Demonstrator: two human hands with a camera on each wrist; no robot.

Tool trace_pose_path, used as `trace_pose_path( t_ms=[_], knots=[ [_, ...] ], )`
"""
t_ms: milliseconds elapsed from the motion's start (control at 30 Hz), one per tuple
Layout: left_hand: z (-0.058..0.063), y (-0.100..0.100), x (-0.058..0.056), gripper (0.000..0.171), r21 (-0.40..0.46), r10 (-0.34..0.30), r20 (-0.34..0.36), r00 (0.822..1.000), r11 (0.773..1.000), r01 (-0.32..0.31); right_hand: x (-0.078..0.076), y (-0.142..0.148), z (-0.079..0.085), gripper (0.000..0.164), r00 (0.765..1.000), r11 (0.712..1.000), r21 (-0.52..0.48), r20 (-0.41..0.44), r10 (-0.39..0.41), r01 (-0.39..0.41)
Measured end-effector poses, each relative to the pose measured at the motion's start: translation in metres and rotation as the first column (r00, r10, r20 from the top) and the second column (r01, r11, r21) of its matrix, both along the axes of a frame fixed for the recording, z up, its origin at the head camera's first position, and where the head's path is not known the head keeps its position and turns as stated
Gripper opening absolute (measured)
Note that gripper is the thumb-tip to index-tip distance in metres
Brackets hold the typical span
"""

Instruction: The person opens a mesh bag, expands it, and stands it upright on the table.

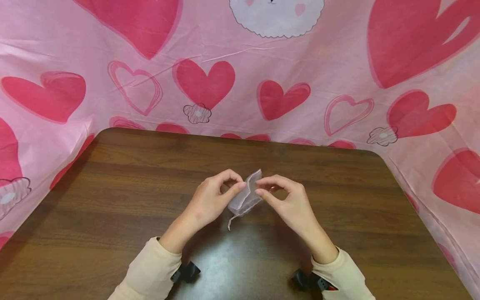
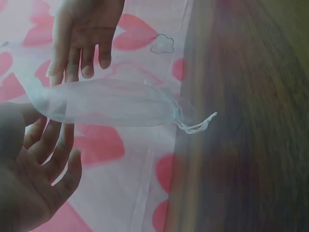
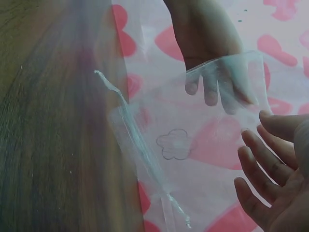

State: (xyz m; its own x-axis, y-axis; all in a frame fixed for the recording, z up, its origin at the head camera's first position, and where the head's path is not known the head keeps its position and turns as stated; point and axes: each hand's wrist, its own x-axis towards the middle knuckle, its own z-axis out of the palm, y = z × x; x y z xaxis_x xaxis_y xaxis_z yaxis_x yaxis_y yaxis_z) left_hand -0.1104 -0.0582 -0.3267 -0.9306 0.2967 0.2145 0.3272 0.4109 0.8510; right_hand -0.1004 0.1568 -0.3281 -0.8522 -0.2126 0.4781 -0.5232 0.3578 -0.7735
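Note:
A sheer whitish drawstring pouch (image 1: 245,193) is held up over the table, with its cord (image 2: 195,126) trailing from the gathered end. My left hand (image 1: 211,196) pinches the pouch at its edge between thumb and index finger. Across from it, my right hand (image 1: 286,198) has its thumb and index fingertips slightly apart, right at the pouch's other side. In the right wrist view, the left hand (image 3: 212,63) shows through the thin fabric, and the right fingers (image 3: 263,166) fan out loosely beside the pouch's corner. Nothing is visible inside the pouch.
A dark wooden table (image 1: 131,183) lies beneath the hands. Behind it and along its sides hangs a pink curtain (image 1: 240,79) printed with hearts. Black wrist devices (image 1: 187,273) are strapped at both cream sleeves (image 1: 150,271).

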Motion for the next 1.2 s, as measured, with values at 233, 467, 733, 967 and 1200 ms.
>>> trace_pose_path(
  t_ms=[233, 467, 733, 967, 1200],
  knots=[
    [0.0008, 0.0055, 0.003, 0.004, -0.034, -0.039, -0.072, 0.997, 0.999, 0.037, 0.0041, -0.0042, 0.0005, 0.021, 0.999, 0.999, 0.022, 0.014, 0.044, -0.044],
    [0.0005, 0.0076, 0.0044, 0.005, -0.051, -0.066, -0.114, 0.991, 0.997, 0.06, 0.0045, -0.006, 0.0008, 0.013, 0.999, 0.999, 0.005, -0.024, 0.033, -0.033],
    [-0.0004, 0.0065, 0.0039, 0.005, -0.01, -0.037, -0.137, 0.99, 0.999, 0.036, 0.0032, -0.0039, 0.0005, 0.011, 0.999, 1.0, -0.022, -0.034, -0.001, 0.001],
    [-0.0002, 0.003, 0.0015, 0.005, -0.006, 0.024, -0.095, 0.995, 1.0, -0.024, 0.0006, -0.0015, 0.0017, 0.012, 0.999, 0.999, -0.037, -0.036, -0.041, 0.04],
    [0.0018, 0.001, 0.0022, 0.009, -0.003, 0.026, -0.041, 0.999, 1.0, -0.026, 0.0012, -0.0011, 0.002, 0.012, 0.998, 0.998, -0.027, -0.02, -0.055, 0.054]
  ],
)
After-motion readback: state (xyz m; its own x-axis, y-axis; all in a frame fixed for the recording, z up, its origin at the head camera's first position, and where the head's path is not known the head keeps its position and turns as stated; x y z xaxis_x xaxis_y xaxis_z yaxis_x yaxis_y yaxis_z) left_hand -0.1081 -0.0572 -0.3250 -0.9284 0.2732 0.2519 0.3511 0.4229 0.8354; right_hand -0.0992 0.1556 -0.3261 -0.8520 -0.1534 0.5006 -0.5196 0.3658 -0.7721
